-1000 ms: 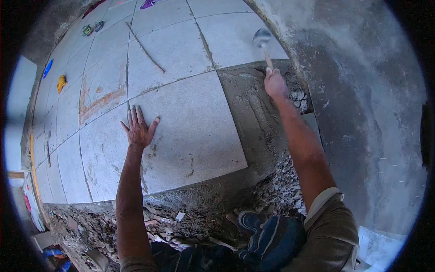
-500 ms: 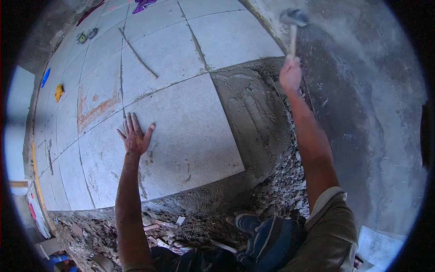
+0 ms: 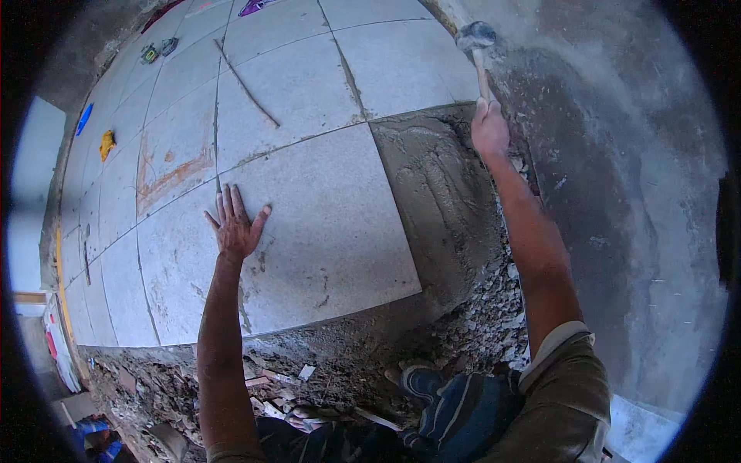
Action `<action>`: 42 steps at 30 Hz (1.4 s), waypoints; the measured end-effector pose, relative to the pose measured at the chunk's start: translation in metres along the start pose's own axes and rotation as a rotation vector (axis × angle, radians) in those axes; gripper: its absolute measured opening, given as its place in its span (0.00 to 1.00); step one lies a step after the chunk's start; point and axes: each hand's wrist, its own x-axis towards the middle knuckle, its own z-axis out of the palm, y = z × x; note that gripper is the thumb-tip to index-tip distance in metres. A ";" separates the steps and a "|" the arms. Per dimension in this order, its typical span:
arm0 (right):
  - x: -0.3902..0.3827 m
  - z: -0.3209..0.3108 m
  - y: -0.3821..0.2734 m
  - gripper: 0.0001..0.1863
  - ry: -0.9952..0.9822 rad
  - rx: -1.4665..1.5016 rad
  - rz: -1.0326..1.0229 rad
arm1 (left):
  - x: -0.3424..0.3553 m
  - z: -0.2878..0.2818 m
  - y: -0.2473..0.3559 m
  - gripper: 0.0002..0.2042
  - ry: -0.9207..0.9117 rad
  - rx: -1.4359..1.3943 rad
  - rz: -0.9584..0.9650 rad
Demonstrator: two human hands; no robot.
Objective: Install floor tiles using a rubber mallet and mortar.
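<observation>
My left hand (image 3: 235, 228) lies flat with fingers spread on a large pale square tile (image 3: 336, 224), near its left joint. My right hand (image 3: 490, 131) grips the wooden handle of a mallet (image 3: 475, 38), its dark head raised at the upper right beside the wall edge. Below that hand, right of the tile, is a bed of wet grey mortar (image 3: 432, 208) with trowel marks and rubble along its outer edge.
Laid tiles (image 3: 285, 77) spread beyond, holding a thin stick (image 3: 247, 89), a yellow object (image 3: 106, 144), a blue object (image 3: 84, 118) and a small tool (image 3: 150, 52). A concrete surface (image 3: 633, 216) runs along the right. Broken rubble (image 3: 139, 386) covers the near ground, around my legs.
My right hand and the mallet have moved right since a second ago, and slightly back leftward in the last half second. My left hand stays on the tile.
</observation>
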 end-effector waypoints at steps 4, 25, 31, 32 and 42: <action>-0.008 0.010 0.009 0.26 -0.194 -0.165 -0.055 | 0.005 -0.003 0.014 0.53 -0.033 -0.027 0.018; -0.019 0.020 0.002 0.25 0.009 -0.059 -0.154 | 0.002 -0.003 0.011 0.54 -0.034 -0.032 0.013; -0.023 0.012 0.025 0.25 0.025 -0.096 -0.171 | 0.000 -0.004 0.011 0.54 -0.054 -0.019 -0.001; -0.018 0.010 0.032 0.25 -0.034 -0.146 -0.192 | 0.002 -0.004 0.013 0.54 -0.052 -0.023 0.003; -0.026 0.004 0.039 0.24 0.006 -0.142 -0.080 | 0.003 -0.008 0.003 0.54 -0.055 -0.001 -0.013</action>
